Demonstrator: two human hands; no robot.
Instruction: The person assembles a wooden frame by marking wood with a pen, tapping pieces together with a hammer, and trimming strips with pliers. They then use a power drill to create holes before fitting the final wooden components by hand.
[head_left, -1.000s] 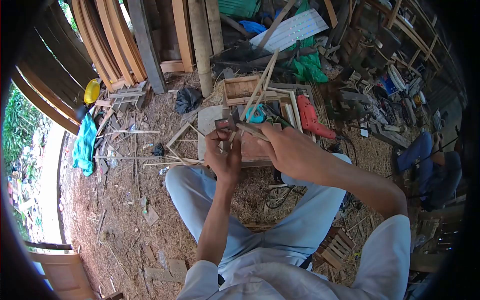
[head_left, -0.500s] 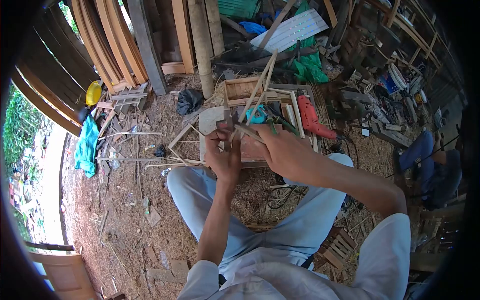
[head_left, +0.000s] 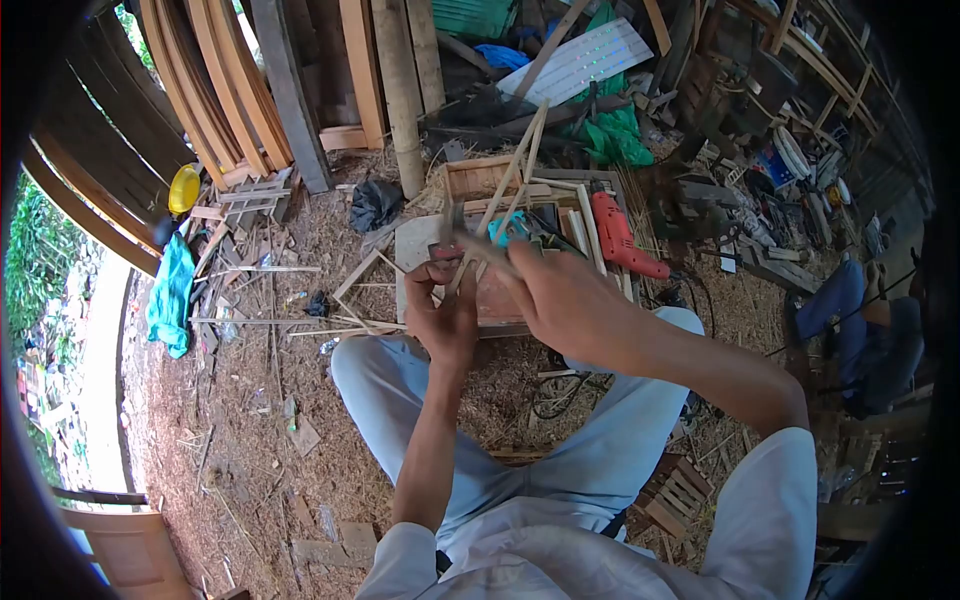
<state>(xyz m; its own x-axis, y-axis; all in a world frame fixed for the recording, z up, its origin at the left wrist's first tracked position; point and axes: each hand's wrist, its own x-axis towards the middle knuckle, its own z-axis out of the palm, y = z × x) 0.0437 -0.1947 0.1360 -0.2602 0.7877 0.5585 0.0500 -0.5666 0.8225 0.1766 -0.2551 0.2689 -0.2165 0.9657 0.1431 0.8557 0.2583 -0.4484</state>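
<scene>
1. Since a second ago both hands have lifted a little toward the top of the view, and the thin bamboo strips they hold now stand steeper, their tips reaching over the wooden box.
2. The left hand is closed around the lower ends of the strips; the right hand is curled shut on a short strip laid crosswise against them, above the person's knees.
3. To do this well, I judge the left hand should pinch tight just below the crossing so the strips do not fan apart while the right hand works the crosspiece in.
4. The wooden box is open-topped; what lies inside cannot be made out.
5. A red drill lies just beside the work, on the low tabletop.
</scene>
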